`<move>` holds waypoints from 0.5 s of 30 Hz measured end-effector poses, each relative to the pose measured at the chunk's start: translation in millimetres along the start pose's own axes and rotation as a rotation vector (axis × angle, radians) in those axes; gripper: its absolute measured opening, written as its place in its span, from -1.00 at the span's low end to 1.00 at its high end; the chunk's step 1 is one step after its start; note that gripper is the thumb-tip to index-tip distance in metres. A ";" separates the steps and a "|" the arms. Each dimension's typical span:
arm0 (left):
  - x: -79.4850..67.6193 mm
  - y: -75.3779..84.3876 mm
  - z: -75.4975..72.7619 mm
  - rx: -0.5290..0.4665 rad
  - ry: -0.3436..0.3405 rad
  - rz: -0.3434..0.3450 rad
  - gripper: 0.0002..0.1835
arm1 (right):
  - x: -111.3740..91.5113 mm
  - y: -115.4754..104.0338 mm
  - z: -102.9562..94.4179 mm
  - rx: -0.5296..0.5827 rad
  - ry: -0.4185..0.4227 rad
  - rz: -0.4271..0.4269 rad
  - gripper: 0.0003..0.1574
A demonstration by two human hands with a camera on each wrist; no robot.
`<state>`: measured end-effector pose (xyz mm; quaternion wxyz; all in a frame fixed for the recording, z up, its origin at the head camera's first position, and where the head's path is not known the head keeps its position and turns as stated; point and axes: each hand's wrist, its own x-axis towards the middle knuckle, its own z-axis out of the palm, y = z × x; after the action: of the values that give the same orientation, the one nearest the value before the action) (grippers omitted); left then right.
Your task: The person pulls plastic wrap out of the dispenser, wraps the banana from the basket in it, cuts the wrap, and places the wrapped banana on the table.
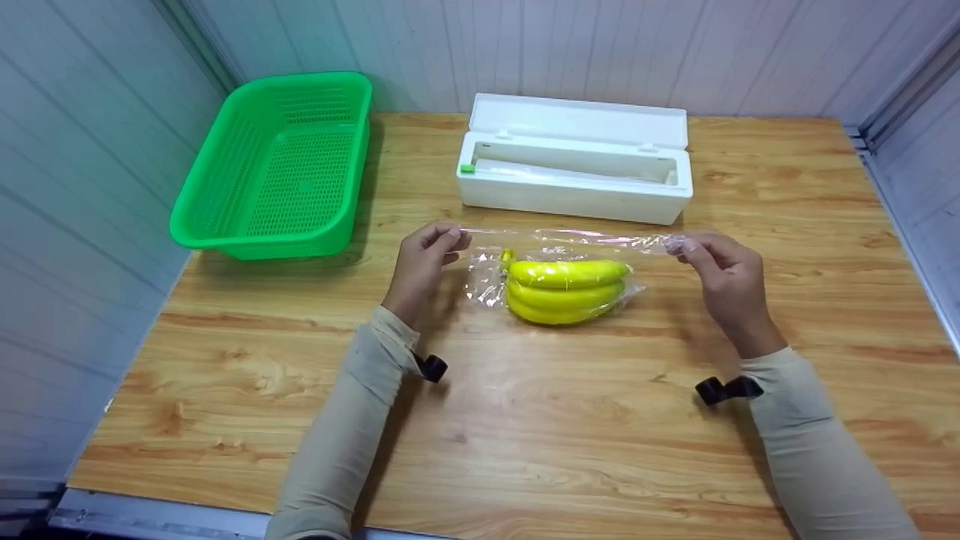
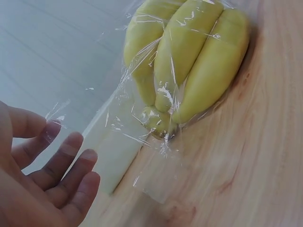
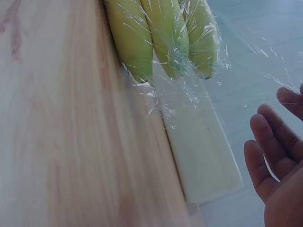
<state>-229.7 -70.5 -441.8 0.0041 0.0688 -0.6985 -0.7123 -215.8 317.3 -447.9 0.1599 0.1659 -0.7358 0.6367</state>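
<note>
A bunch of yellow bananas (image 1: 566, 292) lies on the wooden table, partly covered by clear plastic wrap (image 1: 487, 281). My left hand (image 1: 426, 262) pinches the wrap's far edge at the left, near the stem end. At the right, my right hand (image 1: 726, 274) pinches the other end, where the film is bunched at the fingertips. Between the hands the edge is drawn out in a nearly straight line just beyond the fruit. In the left wrist view the film clings over the bananas (image 2: 189, 52) and their stem; the right wrist view shows their tips (image 3: 165, 56) under crinkled film.
A white wrap dispenser box (image 1: 574, 199) stands behind the bananas, lid raised, with a roll inside and a green piece at its left end. To the back left sits a green plastic basket (image 1: 341, 232). Pale panel walls (image 1: 570, 52) border the table (image 1: 540, 442).
</note>
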 end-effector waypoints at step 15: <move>-12.5 -9.1 -12.8 -0.061 -0.018 -0.019 -0.77 | -14.0 -19.0 -6.7 -0.385 -0.150 -0.279 -0.82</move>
<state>-215.1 -81.7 -450.0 -0.0069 0.0689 -0.6759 -0.7338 -194.7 322.0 -436.4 0.2201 0.2791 -0.8234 0.4424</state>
